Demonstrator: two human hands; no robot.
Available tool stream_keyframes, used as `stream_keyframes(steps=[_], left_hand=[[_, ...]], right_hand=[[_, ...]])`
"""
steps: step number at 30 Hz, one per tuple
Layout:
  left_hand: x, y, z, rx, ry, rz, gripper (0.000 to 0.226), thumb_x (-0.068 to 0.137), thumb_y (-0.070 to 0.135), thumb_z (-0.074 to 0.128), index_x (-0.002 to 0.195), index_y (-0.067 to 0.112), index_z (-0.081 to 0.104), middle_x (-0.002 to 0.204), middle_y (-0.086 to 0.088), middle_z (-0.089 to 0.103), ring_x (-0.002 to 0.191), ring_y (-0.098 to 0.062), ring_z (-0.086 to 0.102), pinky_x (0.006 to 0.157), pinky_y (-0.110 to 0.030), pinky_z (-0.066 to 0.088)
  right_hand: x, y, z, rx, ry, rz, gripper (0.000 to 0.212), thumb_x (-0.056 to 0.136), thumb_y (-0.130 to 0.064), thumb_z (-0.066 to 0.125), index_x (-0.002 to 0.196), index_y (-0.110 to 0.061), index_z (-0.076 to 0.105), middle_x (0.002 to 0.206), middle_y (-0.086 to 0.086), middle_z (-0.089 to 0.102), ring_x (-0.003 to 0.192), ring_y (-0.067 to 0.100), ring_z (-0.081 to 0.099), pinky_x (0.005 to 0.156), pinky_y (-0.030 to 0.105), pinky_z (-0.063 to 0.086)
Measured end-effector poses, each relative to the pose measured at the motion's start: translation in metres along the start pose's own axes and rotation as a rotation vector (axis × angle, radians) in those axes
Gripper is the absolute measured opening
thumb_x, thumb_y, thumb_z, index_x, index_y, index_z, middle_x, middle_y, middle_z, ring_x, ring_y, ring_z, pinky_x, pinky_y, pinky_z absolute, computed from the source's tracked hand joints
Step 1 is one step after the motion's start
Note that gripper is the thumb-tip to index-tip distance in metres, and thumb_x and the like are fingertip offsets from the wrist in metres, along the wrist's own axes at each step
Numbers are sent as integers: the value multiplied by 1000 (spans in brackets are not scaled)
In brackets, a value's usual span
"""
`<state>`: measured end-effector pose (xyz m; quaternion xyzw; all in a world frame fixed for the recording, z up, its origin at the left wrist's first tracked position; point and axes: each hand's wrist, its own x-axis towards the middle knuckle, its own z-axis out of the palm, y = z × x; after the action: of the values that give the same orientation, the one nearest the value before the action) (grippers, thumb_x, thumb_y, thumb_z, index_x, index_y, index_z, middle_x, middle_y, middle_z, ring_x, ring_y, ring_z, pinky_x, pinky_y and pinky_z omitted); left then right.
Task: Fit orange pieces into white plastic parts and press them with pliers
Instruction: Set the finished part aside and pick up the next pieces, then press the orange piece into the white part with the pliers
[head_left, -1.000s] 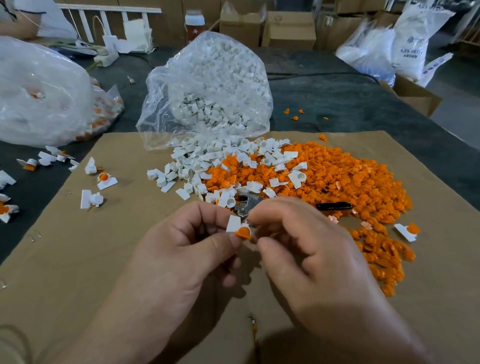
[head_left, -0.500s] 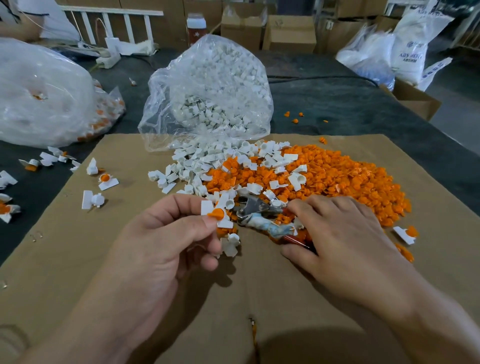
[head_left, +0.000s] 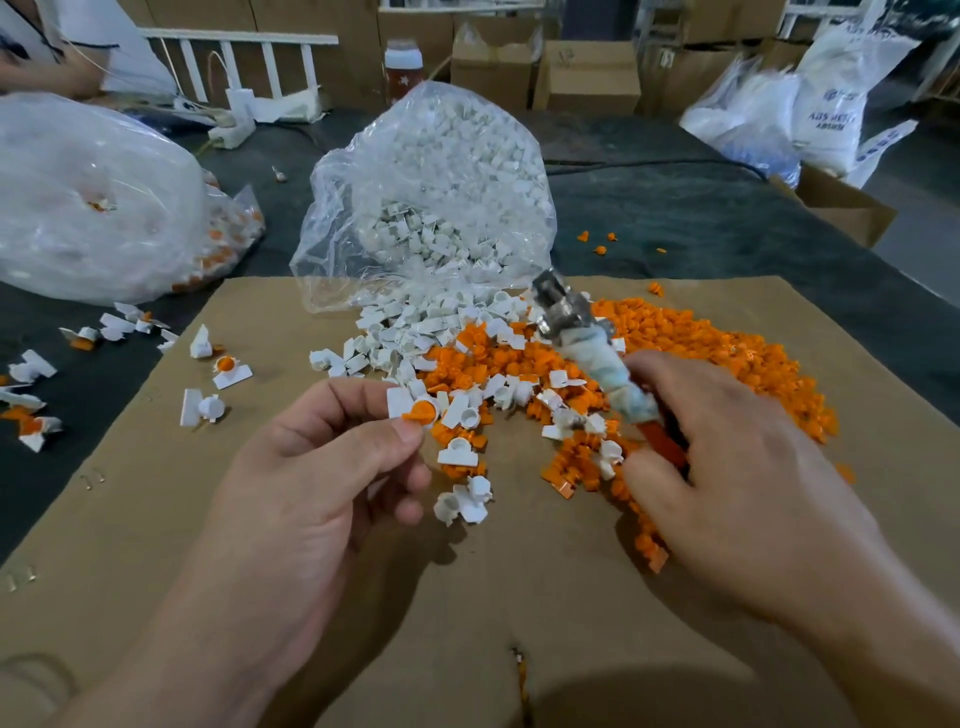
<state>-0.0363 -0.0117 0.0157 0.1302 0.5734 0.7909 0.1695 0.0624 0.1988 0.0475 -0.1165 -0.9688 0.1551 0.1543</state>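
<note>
In the head view, the pliers are no longer lying on the pile as they were half a second ago: they are now raised off it by the right hand, while the left hand is kept in much the same place. The red handles are wrapped by the curled right fingers, and the taped shaft and metal head are seen rising clear of the heap of loose orange pieces. Whether the jaws stand apart cannot be told, as the head is blurred. A white part with an orange piece seated in its cup is pinched between the left thumb and forefinger, held just above the cardboard sheet that covers the desk. The long axis of the pliers is seen running from the right hand up and away, the head aimed at the clear bag of white parts. The pinched part lies to the left of that head and nearer the person, well apart from it. It is judged that the head must be swung down and leftward before any pressing is done.
</note>
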Motion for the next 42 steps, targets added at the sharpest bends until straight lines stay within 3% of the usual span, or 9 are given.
stream_keyframes(steps=[3, 9, 13, 17, 24, 29, 34, 39, 42], left_hand=[[3, 0, -2, 20, 9, 56, 21, 59, 19, 80, 79, 18, 73, 63, -5, 62, 55, -13, 59, 45, -22, 48], [5, -1, -4, 18, 13, 133, 18, 62, 24, 78, 79, 18, 73, 63, -2, 61, 53, -11, 57, 44, -21, 46], [3, -2, -4, 62, -22, 147, 19, 63, 26, 78, 80, 18, 74, 63, -3, 62, 53, -11, 57, 46, -21, 47], [2, -2, -5, 124, -17, 174, 19, 64, 27, 77, 82, 21, 74, 61, -3, 62, 53, -12, 58, 46, -22, 49], [1, -1, -2, 259, -4, 245, 18, 65, 22, 74, 83, 24, 74, 57, -1, 62, 49, -7, 56, 43, -15, 44], [0, 0, -4, 261, -36, 225, 21, 65, 33, 70, 83, 24, 74, 57, -2, 61, 50, -8, 57, 44, -14, 44], [0, 1, -4, 272, -41, 219, 22, 65, 34, 71, 83, 23, 74, 58, -2, 61, 51, -9, 58, 45, -14, 44], [0, 1, -1, 270, -14, 222, 12, 71, 14, 68, 77, 24, 73, 55, 0, 59, 47, -8, 55, 41, -11, 40], [-1, 3, 0, 242, -6, 220, 13, 72, 13, 67, 76, 23, 73, 54, 0, 58, 47, -9, 54, 42, -12, 41]], right_hand=[[-2, -1, 1, -6, -89, -77, 42, 79, -40, 45, 121, -40, 48, 100, -18, 52, 91, 7, 49, 83, 34, 43], [-9, -6, 1, 16, -154, -201, 50, 75, -47, 38, 124, -38, 48, 106, -18, 55, 94, -1, 38, 79, 19, 35], [-9, -5, 3, -9, -191, -226, 55, 75, -50, 33, 128, -40, 46, 109, -18, 52, 98, 2, 37, 85, 21, 34], [-9, -4, 3, 11, -180, -227, 49, 78, -44, 45, 127, -40, 46, 109, -17, 53, 100, 3, 38, 84, 19, 35], [-8, -3, 4, 59, -219, -266, 48, 79, -47, 45, 127, -47, 38, 111, -29, 42, 110, -6, 32, 94, 15, 27], [-9, -5, 3, 52, -207, -254, 49, 75, -54, 35, 123, -46, 41, 110, -22, 49, 105, 0, 37, 87, 16, 33], [-8, -6, 2, 5, -217, -236, 44, 73, -56, 32, 111, -44, 52, 95, -21, 51, 92, 5, 47, 77, 24, 41], [-8, -10, -2, -26, -212, -216, 40, 72, -56, 31, 96, -38, 58, 81, -18, 51, 78, 7, 49, 64, 26, 42], [-9, -12, -3, -46, -213, -210, 39, 72, -55, 29, 90, -35, 58, 79, -16, 52, 76, 8, 50, 62, 26, 42]])
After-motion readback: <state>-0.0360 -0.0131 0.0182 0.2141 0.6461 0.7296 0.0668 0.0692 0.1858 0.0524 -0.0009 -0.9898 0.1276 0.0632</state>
